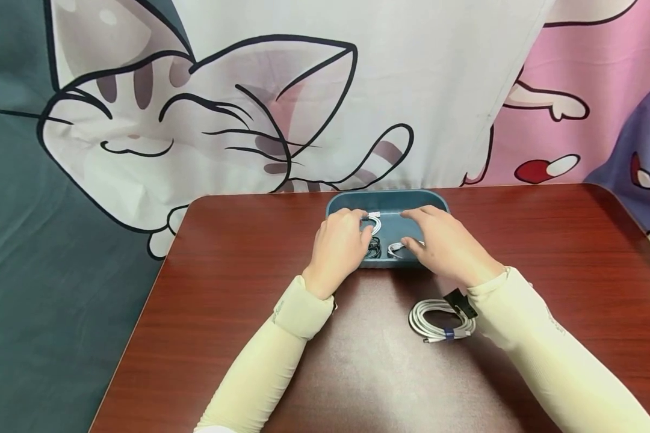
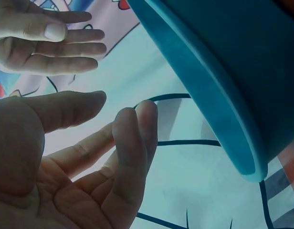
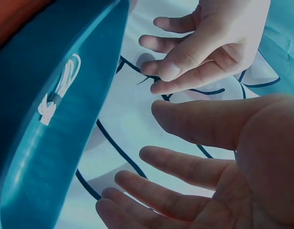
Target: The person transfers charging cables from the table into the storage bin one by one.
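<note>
A blue rectangular tray (image 1: 391, 225) stands at the far edge of the table. Inside it lie a white cable bundle (image 1: 377, 224), a dark cable bundle (image 1: 374, 248) and, nearer the right side, another white cable (image 1: 395, 249). My left hand (image 1: 338, 245) is over the tray's left side, and my right hand (image 1: 448, 245) over its right side. In both wrist views the fingers are loosely extended, apart from the tray, with nothing held. The right wrist view shows one white cable (image 3: 55, 95) in the tray. Part of the tray is hidden behind my hands.
A larger coiled white cable (image 1: 428, 328) with a blue tie lies on the reddish-brown table (image 1: 238, 270), in front of the tray by my right wrist. A dark tag or strap (image 1: 460, 304) shows beside it. Behind the table hangs a cartoon-printed cloth (image 1: 411, 72).
</note>
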`<state>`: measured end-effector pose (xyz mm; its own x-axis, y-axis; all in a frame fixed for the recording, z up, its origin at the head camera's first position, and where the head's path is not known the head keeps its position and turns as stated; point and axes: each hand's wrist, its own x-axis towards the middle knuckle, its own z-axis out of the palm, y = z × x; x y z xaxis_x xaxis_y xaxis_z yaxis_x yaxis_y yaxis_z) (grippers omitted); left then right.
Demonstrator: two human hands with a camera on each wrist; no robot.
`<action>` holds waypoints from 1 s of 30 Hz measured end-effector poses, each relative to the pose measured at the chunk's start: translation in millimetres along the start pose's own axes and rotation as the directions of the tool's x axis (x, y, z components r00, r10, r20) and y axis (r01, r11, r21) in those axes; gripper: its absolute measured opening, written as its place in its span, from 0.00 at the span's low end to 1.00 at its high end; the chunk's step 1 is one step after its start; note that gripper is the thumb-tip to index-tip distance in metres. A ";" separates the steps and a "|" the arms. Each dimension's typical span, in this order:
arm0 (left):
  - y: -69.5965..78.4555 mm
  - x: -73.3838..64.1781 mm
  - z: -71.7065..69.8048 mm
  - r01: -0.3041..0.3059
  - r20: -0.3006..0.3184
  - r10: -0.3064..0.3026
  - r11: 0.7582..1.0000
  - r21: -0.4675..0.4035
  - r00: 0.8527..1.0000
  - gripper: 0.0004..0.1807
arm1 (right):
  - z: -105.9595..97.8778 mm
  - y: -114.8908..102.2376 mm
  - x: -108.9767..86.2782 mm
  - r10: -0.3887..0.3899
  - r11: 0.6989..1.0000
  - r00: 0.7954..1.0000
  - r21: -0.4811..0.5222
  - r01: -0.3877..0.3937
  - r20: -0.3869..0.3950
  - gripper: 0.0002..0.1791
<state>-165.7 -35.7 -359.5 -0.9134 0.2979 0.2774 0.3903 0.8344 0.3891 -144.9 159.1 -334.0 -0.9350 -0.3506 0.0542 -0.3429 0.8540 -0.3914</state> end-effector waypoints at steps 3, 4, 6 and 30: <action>1.9 -2.9 0.0 -0.013 -0.007 0.013 1.000 -0.010 1.000 0.14 | -0.3 1.0 -5.5 -0.003 1.000 1.000 -0.008 0.003 -0.008 0.28; 2.4 -4.0 -0.1 -0.016 -0.013 0.016 1.000 -0.012 1.000 0.14 | -0.1 1.5 -7.2 -0.008 1.000 1.000 -0.011 0.008 -0.010 0.28; 3.3 -6.2 -0.6 -0.020 -0.026 0.020 1.000 -0.018 0.999 0.13 | 0.7 2.5 -11.0 -0.017 1.000 1.000 -0.016 0.017 -0.014 0.27; 21.7 -37.5 5.7 -0.105 0.013 0.105 0.994 -0.006 0.994 0.08 | 17.3 18.5 -59.4 -0.061 0.998 0.997 -0.030 0.060 -0.039 0.27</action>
<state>-123.6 -26.1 -366.5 -0.8687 0.3899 0.3056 0.4849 0.7958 0.3629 -94.1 189.0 -360.3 -0.9150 -0.3872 0.1135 -0.4011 0.8426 -0.3594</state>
